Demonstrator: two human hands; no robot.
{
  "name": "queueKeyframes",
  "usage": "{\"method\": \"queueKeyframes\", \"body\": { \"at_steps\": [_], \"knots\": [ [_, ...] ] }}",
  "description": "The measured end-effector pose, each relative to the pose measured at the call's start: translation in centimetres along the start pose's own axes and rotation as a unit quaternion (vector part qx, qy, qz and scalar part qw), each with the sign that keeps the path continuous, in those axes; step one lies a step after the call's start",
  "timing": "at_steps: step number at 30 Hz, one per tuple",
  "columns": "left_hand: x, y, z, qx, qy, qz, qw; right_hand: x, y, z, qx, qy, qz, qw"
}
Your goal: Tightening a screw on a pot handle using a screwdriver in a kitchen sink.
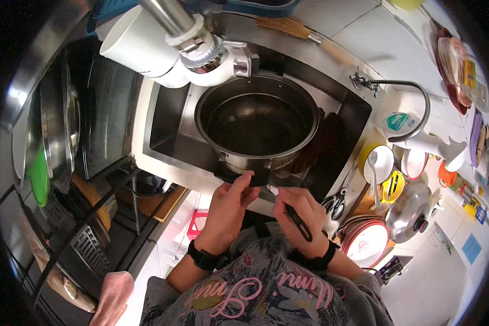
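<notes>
My left hand (pixel 225 213) is in front of the sink's near edge, thumb and fingers pinched together; whatever lies between them is too small or hidden to make out. Beside it, my right hand (pixel 303 220) is wrapped round a black-handled knife (pixel 299 223), its handle end pointing back toward me. The grey blade shows only in part ahead of the fingers. A small white piece (pixel 273 189) sits by my right thumb tip. Just beyond both hands, a large round metal pot (pixel 221 146) stands in the sink (pixel 171 122), with dark liquid inside.
A white-and-chrome tap filter (pixel 206 60) overhangs the pot. At right are a curved faucet (pixel 426 103), scissors (pixel 337 205), stacked plates (pixel 367 242), a pot lid (pixel 410 212) and bowls (pixel 383 163). A brush (pixel 288 27) lies behind the sink; a dish rack (pixel 81 217) stands left.
</notes>
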State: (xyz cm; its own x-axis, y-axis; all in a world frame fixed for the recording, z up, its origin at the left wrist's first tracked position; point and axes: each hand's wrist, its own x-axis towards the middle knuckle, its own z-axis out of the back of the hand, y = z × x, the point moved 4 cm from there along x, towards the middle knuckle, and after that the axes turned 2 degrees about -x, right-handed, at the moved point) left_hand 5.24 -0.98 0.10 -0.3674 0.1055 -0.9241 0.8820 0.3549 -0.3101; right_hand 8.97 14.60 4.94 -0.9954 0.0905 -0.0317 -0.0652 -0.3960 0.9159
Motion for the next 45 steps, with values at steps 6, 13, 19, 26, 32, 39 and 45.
{"method": "queueKeyframes", "body": {
  "at_steps": [6,13,19,26,32,39,45],
  "knots": [
    [0.3,-0.7,-1.4,0.000,0.001,-0.019,1.000,0.5,-1.1,0.5,0.004,-0.037,0.008,0.999],
    [0.2,-1.2,-2.6,-0.006,0.005,-0.024,1.000,2.1,-6.1,2.1,0.328,-0.139,-0.346,0.868],
    [0.3,-0.5,-2.5,0.001,-0.003,-0.032,0.999,5.6,-7.8,2.5,0.272,-0.100,-0.398,0.871],
    [0.3,0.3,-2.0,0.000,0.013,-0.022,1.000,7.4,-8.3,-0.1,0.205,-0.026,-0.378,0.902],
    [0.0,1.0,-1.5,0.009,0.015,-0.023,1.000,7.7,-8.6,-0.8,0.096,0.041,-0.407,0.907],
    [-0.1,1.7,-0.8,0.002,0.034,-0.025,0.999,6.9,-8.1,-1.9,0.008,0.114,-0.373,0.921],
    [-0.1,1.7,-0.9,-0.005,0.045,-0.017,0.999,6.5,-8.3,-1.2,0.029,0.056,-0.399,0.915]
  ]
}}
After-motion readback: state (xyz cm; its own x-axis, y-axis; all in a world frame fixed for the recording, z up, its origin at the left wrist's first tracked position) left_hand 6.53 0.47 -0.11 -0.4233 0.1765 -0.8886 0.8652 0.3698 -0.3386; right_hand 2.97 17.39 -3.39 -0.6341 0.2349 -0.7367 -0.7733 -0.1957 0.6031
